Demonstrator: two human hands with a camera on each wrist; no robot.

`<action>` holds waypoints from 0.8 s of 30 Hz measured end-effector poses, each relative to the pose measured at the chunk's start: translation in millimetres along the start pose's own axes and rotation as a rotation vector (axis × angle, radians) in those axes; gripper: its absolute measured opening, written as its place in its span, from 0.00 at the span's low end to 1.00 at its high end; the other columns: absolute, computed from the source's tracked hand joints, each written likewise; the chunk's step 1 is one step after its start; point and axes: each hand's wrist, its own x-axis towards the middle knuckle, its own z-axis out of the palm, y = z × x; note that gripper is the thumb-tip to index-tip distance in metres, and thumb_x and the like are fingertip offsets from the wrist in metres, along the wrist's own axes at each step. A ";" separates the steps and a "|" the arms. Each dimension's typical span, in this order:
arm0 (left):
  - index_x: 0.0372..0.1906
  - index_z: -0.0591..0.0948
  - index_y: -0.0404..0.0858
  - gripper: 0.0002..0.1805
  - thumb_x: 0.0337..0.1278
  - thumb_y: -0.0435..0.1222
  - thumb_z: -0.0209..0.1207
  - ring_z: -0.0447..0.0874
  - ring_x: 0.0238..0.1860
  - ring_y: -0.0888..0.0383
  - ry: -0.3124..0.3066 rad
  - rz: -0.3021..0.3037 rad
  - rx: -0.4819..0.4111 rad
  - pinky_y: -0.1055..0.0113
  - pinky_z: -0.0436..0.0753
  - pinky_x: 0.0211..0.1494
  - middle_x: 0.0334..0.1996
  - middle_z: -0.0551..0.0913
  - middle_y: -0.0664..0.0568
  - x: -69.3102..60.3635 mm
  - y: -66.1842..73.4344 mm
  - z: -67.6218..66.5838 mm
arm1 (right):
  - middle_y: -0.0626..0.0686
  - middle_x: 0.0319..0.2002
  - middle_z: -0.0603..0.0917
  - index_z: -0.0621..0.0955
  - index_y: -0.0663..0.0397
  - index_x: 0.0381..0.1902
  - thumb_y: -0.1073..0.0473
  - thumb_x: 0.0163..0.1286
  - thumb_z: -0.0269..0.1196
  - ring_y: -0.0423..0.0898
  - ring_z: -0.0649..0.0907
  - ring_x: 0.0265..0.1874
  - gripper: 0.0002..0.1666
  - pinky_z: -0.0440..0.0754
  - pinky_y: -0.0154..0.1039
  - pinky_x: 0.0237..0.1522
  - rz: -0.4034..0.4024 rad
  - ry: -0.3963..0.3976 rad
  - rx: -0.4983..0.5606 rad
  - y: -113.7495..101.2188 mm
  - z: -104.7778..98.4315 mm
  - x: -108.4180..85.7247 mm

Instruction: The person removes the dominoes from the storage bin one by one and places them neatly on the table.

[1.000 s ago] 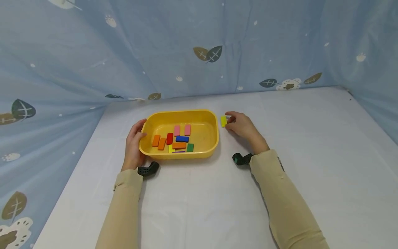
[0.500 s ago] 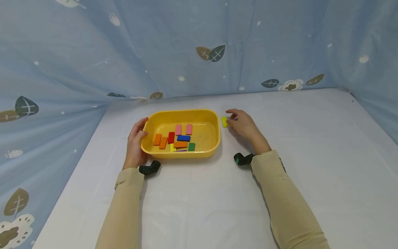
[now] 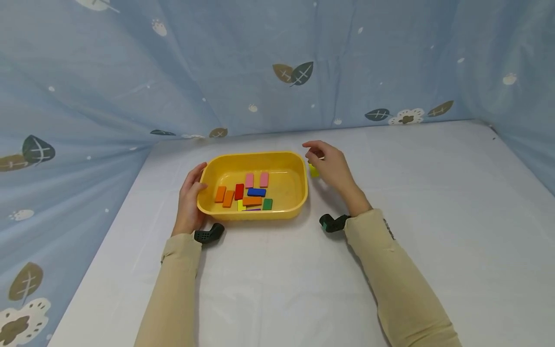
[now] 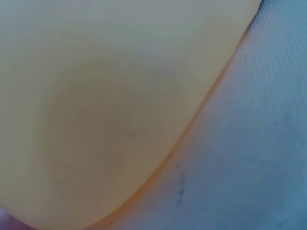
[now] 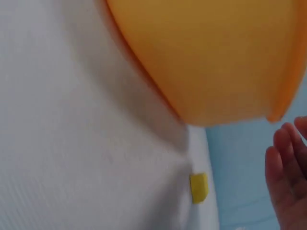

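Note:
A yellow plastic basin (image 3: 287, 193) sits on the white cloth, and my left hand (image 3: 188, 202) grips its left side, thumb over the rim. Small flat blocks lie inside it: several orange, two pink ones, a red block (image 3: 239, 191), a blue block (image 3: 257, 192), a green block (image 3: 267, 204), a yellow one and a partly hidden purple one. Beyond its right end my right hand (image 3: 334, 168) hovers with loosely bent fingers and nothing visible in them. Below that hand a yellow block (image 3: 314, 170) lies on the cloth, partly covered. The left wrist view is filled by the blurred basin wall (image 4: 120, 120).
A white cloth (image 3: 269, 270) covers the table. Behind and to the left hangs a blue curtain (image 3: 225, 72) with leaf and flower prints. A black wrist device (image 3: 334, 223) shows at my right cuff, another (image 3: 209, 233) at my left.
My right hand has left the yellow block outside the basin, then lifted and shifted left toward the basin's rim. That block stays on the cloth. The left hand keeps its hold.

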 end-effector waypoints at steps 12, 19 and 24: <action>0.62 0.65 0.52 0.27 0.55 0.31 0.41 0.61 0.60 0.55 0.007 -0.005 0.000 0.67 0.65 0.60 0.62 0.61 0.58 1.0 1.3 0.5 | 0.45 0.38 0.73 0.73 0.50 0.54 0.58 0.64 0.55 0.40 0.73 0.36 0.19 0.75 0.33 0.42 -0.228 -0.055 -0.232 -38.1 27.2 -10.6; 0.63 0.64 0.51 0.28 0.55 0.31 0.41 0.61 0.61 0.56 0.011 -0.014 0.017 0.66 0.65 0.61 0.63 0.61 0.59 0.5 2.2 0.8 | 0.47 0.45 0.74 0.70 0.49 0.58 0.55 0.64 0.55 0.41 0.75 0.38 0.24 0.75 0.33 0.40 -0.257 -0.287 -0.275 -51.9 37.7 -17.7; 0.63 0.64 0.52 0.27 0.56 0.32 0.42 0.61 0.61 0.56 0.016 -0.014 0.028 0.67 0.65 0.60 0.63 0.61 0.59 0.1 1.1 0.4 | 0.50 0.46 0.76 0.71 0.50 0.57 0.51 0.63 0.56 0.43 0.74 0.40 0.24 0.74 0.37 0.45 -0.256 -0.454 -0.367 -60.0 42.7 -22.3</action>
